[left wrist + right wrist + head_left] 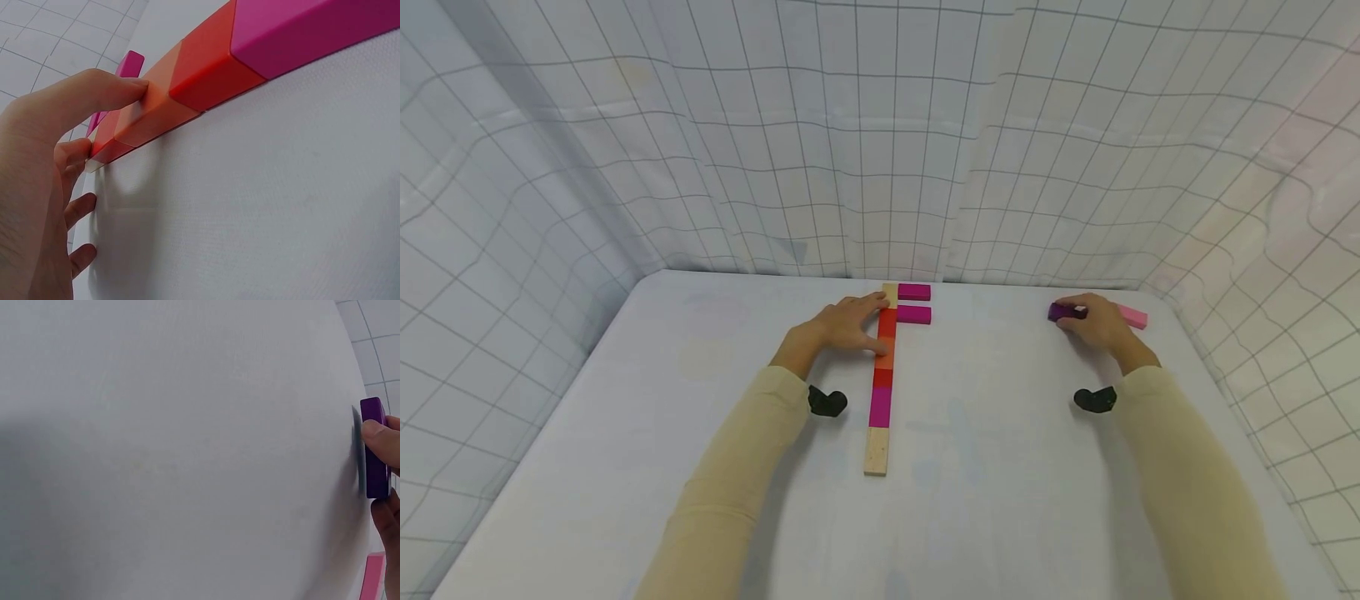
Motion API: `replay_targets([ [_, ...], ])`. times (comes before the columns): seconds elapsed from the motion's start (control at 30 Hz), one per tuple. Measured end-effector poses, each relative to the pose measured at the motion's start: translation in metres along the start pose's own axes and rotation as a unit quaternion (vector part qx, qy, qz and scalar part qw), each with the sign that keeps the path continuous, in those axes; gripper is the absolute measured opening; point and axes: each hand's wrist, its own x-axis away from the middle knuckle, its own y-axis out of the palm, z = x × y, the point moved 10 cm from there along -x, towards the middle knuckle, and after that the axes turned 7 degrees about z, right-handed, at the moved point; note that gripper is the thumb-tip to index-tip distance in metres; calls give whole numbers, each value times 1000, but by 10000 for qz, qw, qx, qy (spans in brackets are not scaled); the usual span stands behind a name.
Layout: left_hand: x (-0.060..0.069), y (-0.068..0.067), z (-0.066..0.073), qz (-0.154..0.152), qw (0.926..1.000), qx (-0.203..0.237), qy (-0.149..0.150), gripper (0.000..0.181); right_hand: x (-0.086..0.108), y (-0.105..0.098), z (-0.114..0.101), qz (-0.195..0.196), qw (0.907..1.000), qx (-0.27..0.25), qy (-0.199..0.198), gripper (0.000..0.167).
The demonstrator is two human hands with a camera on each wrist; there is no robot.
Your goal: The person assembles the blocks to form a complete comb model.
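A straight row of coloured blocks runs away from me along the middle of the table, with an orange block point(884, 353), a magenta block point(880, 407) and a plain wooden block point(876, 451) at its near end. My left hand point(846, 323) rests on the row from its left side, thumb on the orange block and fingertips farther up, fingers spread. At the far right, my right hand point(1099, 320) pinches a dark purple block point(375, 450) between thumb and fingers. A shadow gap shows between that block and the tabletop. A pink block point(1132, 317) lies just beyond this hand, partly hidden by it.
Two magenta blocks, a farther one point(914, 292) and a nearer one point(913, 314), extend rightward from the row's far end. A white grid-patterned curtain point(902, 150) stands behind the white table point(985, 467) and along both sides.
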Motion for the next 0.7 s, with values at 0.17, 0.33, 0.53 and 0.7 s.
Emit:
replay_targets([
  [0.17,0,1,-1,-14,10000,-15,-21,94,2,-2,-20,-110,9993,8,-368,45],
  [0.33,1,0,0,19,10000,9,18,94,4,-2,-40,-227,9984,-14,-513,43],
  [0.53,0,0,-2,24,10000,10,-3,93,5,4,-63,-370,9966,-96,-729,41],
  [0.7,0,0,-2,45,10000,44,25,93,7,13,-80,-407,9946,-156,-938,38],
])
